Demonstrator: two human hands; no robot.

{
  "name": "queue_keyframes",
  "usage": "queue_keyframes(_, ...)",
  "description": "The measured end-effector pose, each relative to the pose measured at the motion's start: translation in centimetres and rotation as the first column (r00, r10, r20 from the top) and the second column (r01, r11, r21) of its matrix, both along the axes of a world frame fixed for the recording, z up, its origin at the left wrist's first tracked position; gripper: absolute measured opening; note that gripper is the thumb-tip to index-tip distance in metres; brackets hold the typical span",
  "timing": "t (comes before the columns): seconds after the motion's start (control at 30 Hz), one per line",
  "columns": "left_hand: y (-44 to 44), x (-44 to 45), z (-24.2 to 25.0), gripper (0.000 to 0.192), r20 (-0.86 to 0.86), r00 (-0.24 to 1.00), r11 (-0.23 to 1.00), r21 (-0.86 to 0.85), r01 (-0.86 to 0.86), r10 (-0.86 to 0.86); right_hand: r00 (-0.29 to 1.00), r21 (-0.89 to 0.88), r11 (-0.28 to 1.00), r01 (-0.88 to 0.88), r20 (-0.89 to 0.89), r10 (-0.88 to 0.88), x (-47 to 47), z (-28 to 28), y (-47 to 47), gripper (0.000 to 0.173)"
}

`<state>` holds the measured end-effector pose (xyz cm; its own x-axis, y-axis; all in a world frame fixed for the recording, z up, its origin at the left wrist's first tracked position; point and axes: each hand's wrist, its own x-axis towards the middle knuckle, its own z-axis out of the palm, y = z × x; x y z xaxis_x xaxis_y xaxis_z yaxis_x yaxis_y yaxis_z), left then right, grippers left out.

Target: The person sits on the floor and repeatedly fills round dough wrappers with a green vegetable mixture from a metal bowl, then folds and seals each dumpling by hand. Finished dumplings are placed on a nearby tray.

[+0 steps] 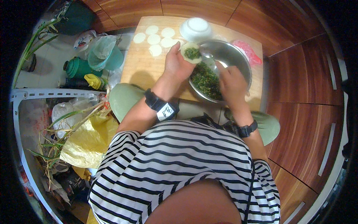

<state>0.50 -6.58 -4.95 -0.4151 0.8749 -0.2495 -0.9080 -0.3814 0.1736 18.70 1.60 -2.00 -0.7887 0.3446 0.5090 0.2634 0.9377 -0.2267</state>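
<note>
My left hand (pixel 179 62) holds a round dough wrapper (pixel 197 60) with a mound of chopped green filling (pixel 192 53) on it. The wrapper lies over the fingers, beside the left rim of a stainless steel bowl (pixel 242 60). My right hand (pixel 232 82) is curled over the bowl with its index finger pointing forward. It grips a thin metal utensil (pixel 208 55), apparently a spoon, mostly hidden by the fingers. More chopped green filling (pixel 205 79) lies in the bowl's near left part. Several flat dough wrappers (pixel 153 39) rest on the wooden board (pixel 137 65), left of the bowl.
An upturned white bowl (pixel 195 28) stands behind the steel bowl. A pink plastic bag (pixel 247 51) lies at the board's right. Left on the floor are a lined teal bin (pixel 112 57), a green container (pixel 79 67) and a metal rack (pixel 58 91). Wooden cabinets (pixel 302 81) close the right side.
</note>
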Motion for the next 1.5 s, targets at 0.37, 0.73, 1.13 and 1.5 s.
queue_keyframes(0.37, 0.1, -0.2, -0.6, 0.047, -0.024, 1.0, 1.0, -0.003, -0.003, 0.003, 1.0, -0.038, 0.999, 0.028, 0.01, -0.028, 0.3, 0.8, -0.8, 0.035)
queue_keyframes(0.73, 0.1, -0.6, -0.8, 0.054, -0.029, 0.997, 0.997, 0.02, -0.068, 0.069, 0.992, -0.102, 0.992, 0.081, 0.107, -0.07, 1.4, 0.9, -0.5, 0.031)
queue_keyframes(1.13, 0.1, -0.5, -0.2, 0.058, -0.011, 0.999, 0.998, 0.027, -0.049, 0.05, 0.959, -0.24, 0.941, 0.239, 0.21, -0.19, 4.0, -2.4, -0.6, 0.018)
queue_keyframes(1.5, -0.5, -0.2, -0.5, 0.052, 0.116, 0.981, 0.988, 0.035, 0.149, -0.152, 0.814, -0.047, 0.984, 0.171, 0.57, -0.114, 2.1, -3.8, -1.1, 0.02)
